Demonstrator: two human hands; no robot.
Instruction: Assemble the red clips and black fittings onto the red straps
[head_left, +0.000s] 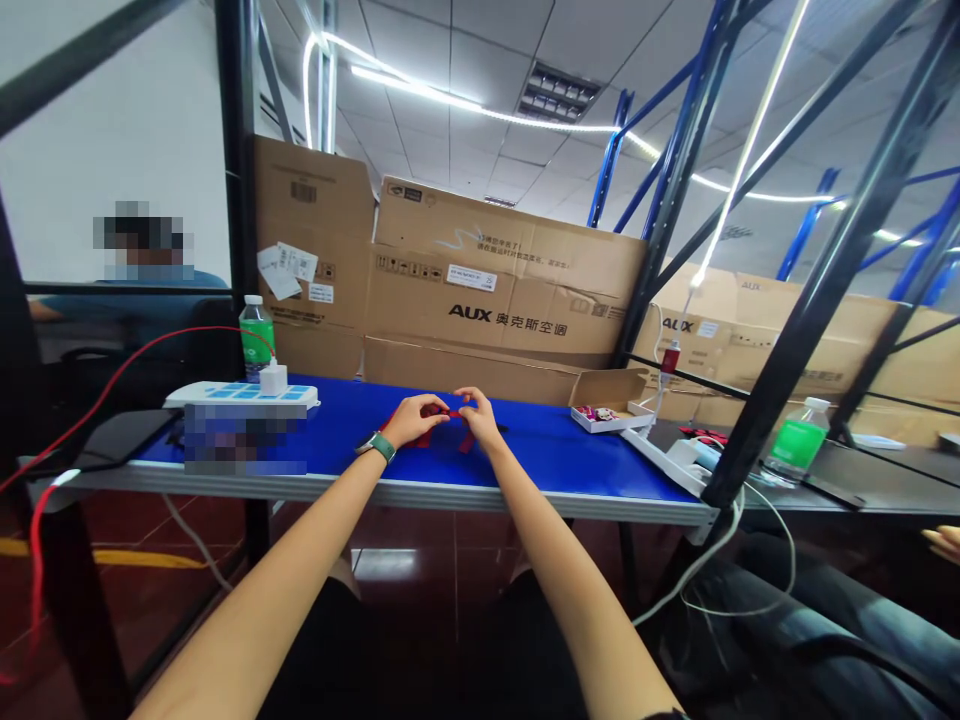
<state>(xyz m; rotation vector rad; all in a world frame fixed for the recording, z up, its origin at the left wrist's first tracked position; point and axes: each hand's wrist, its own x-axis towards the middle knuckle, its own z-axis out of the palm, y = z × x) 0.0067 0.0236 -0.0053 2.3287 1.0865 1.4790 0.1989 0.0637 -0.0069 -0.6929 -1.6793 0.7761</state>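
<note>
Centrally, in the head view, both bare hands meet above a blue tabletop (551, 470), with a narrow red ribbon (454, 413) between them. The left hand (414, 418), with a green-strapped wristwatch (379, 444) at its wrist, pinches the ribbon between thumb and forefinger; the right hand (477, 414) grips it likewise from the other side, its fingertips close to those of the left. The ribbon thus lies at the middle of the workspace, raised off the surface at the pinch. A red tail (466, 441) hangs below the right hand, and a further red patch (422, 440) shows beneath the left; whether all three belong to one length cannot be told.

As to progress, the work appears to be under way rather than complete: the ribbon is in the fingers, not laid aside, and its loose tail suggests that some shaping or fastening remains. No finished knot or fold can be made out at this scale, so the amount already done is uncertain.

To the right, well apart from the hands, stands a shallow white box (619, 424) with a raised brown lid (609, 387). It contains small red-and-white pieces (598, 413); whether these are completed articles or supplies is not discernible. To the left, a white power strip (244, 394) bears a plug-in charger (273, 378), near a green-labelled bottle (257, 340). A printed AUX air-conditioner carton (517, 285) stands behind.
</note>
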